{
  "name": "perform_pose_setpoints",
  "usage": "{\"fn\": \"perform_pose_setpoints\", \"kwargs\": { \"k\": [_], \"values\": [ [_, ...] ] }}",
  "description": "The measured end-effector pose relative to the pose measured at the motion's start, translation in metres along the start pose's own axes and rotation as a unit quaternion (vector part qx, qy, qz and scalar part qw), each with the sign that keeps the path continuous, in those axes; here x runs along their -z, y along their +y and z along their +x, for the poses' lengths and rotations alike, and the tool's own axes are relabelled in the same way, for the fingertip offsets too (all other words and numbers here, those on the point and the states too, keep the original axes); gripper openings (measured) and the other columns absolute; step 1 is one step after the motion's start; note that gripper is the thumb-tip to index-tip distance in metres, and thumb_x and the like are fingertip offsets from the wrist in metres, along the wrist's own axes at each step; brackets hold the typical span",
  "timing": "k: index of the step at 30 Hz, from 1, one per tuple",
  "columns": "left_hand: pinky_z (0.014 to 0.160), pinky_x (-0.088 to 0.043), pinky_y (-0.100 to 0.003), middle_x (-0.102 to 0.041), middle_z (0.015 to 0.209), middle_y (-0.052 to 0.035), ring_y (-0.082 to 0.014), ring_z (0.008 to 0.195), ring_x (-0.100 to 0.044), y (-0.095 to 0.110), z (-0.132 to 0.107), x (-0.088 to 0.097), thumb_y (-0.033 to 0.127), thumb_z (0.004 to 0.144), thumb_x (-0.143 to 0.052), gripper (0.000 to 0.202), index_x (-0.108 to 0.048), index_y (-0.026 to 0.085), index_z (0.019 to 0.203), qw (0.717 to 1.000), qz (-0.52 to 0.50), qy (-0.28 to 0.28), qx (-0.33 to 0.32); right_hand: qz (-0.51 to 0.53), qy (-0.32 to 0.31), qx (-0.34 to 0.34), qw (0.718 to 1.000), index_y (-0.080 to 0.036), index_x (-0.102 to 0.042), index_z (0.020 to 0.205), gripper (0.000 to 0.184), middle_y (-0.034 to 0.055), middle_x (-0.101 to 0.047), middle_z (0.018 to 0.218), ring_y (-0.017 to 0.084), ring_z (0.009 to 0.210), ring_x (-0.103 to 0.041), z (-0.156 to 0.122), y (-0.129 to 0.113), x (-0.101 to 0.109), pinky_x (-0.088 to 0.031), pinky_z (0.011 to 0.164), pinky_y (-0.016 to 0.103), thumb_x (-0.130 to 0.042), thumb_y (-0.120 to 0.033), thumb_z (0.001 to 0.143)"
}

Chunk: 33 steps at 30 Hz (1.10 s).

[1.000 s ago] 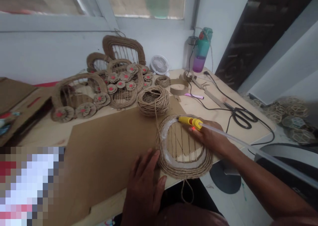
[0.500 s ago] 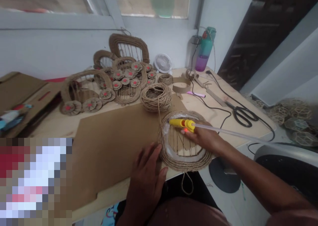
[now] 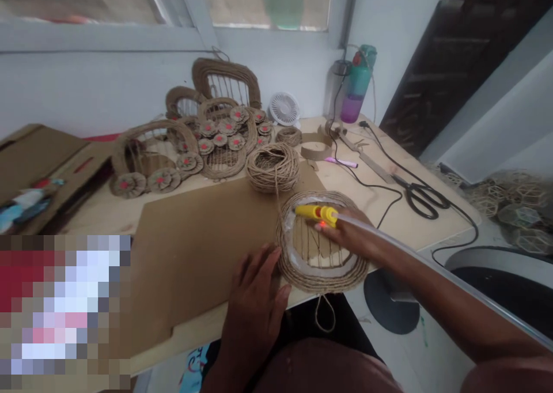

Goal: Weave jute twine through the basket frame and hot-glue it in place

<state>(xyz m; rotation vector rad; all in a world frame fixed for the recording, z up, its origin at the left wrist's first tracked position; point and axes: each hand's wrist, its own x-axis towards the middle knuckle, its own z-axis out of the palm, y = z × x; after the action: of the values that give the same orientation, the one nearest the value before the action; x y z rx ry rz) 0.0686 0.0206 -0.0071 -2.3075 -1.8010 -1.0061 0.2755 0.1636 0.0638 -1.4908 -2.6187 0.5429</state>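
Observation:
My right hand is closed round a yellow hot glue gun, a long clear glue stick running out of its back. The gun's nozzle points left, over the pale inner band of a rounded frame wound with jute twine. Strands of twine cross the frame's opening, and a loop hangs from its near edge. My left hand lies with fingers apart on a cardboard sheet, its fingertips at the frame's left edge. From a ball of twine behind, a strand runs to the frame.
Twine frames with paper flowers lean at the back wall. A small white fan, a bottle and a pink pen are on the table. Black scissors and a cable lie right. A pixelated patch covers the lower left.
The glue stick's free end has swung down toward my right forearm. Both hands, the glue gun and the frame stay nearly in place; the view has shifted slightly.

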Motion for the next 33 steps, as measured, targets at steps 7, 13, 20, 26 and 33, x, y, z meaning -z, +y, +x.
{"fn": "perform_pose_setpoints", "kwargs": {
  "k": [7, 13, 20, 26, 33],
  "values": [
    [0.112, -0.035, -0.048, -0.06, 0.134, -0.0123, -0.0255, 0.131, -0.049, -0.001, -0.001, 0.0, 0.023, 0.092, -0.042, 0.05, -0.039, 0.016, 0.141, 1.0, 0.003, -0.007, 0.002, -0.013, 0.039, -0.038, 0.998, -0.019, -0.07, 0.106, 0.04, 0.0094, -0.071, 0.09, 0.021, 0.078, -0.063, -0.004, 0.008, 0.003, -0.04, 0.065, 0.029, -0.044, -0.048, 0.096],
    [0.112, -0.035, -0.048, -0.059, 0.135, -0.013, -0.0258, 0.132, -0.048, -0.002, -0.002, -0.001, 0.023, 0.093, -0.041, 0.05, -0.037, 0.016, 0.143, 1.0, 0.007, -0.011, 0.0, -0.036, 0.053, -0.017, 0.998, -0.018, -0.068, 0.104, 0.036, 0.0098, -0.072, 0.09, 0.021, 0.077, -0.064, 0.0, -0.003, -0.006, -0.038, 0.062, 0.028, -0.047, -0.046, 0.095],
    [0.111, -0.035, -0.048, -0.059, 0.135, -0.0131, -0.0262, 0.133, -0.048, 0.0, -0.001, 0.001, 0.022, 0.092, -0.042, 0.05, -0.038, 0.016, 0.142, 1.0, -0.002, -0.01, 0.001, -0.026, 0.022, -0.024, 0.999, -0.018, -0.069, 0.103, 0.039, 0.0093, -0.07, 0.086, 0.021, 0.073, -0.062, -0.002, 0.004, 0.006, -0.037, 0.06, 0.029, -0.045, -0.048, 0.096],
    [0.111, -0.035, -0.046, -0.062, 0.13, -0.0132, -0.0253, 0.131, -0.049, 0.004, 0.005, 0.008, 0.021, 0.092, -0.043, 0.046, -0.04, 0.014, 0.138, 1.0, 0.013, -0.016, -0.014, 0.001, 0.024, 0.002, 1.0, -0.02, -0.065, 0.116, 0.038, 0.009, -0.071, 0.094, 0.022, 0.08, -0.064, -0.002, -0.003, -0.003, -0.039, 0.063, 0.029, -0.049, -0.046, 0.095],
    [0.111, -0.036, -0.048, -0.061, 0.133, -0.0124, -0.0261, 0.132, -0.049, 0.003, 0.002, 0.004, 0.022, 0.092, -0.043, 0.05, -0.038, 0.018, 0.141, 1.0, -0.004, -0.004, 0.003, 0.005, 0.015, 0.018, 1.0, -0.018, -0.069, 0.094, 0.031, 0.0075, -0.068, 0.082, 0.02, 0.072, -0.06, -0.004, -0.002, 0.005, -0.038, 0.062, 0.029, -0.05, -0.042, 0.094]
  ]
}}
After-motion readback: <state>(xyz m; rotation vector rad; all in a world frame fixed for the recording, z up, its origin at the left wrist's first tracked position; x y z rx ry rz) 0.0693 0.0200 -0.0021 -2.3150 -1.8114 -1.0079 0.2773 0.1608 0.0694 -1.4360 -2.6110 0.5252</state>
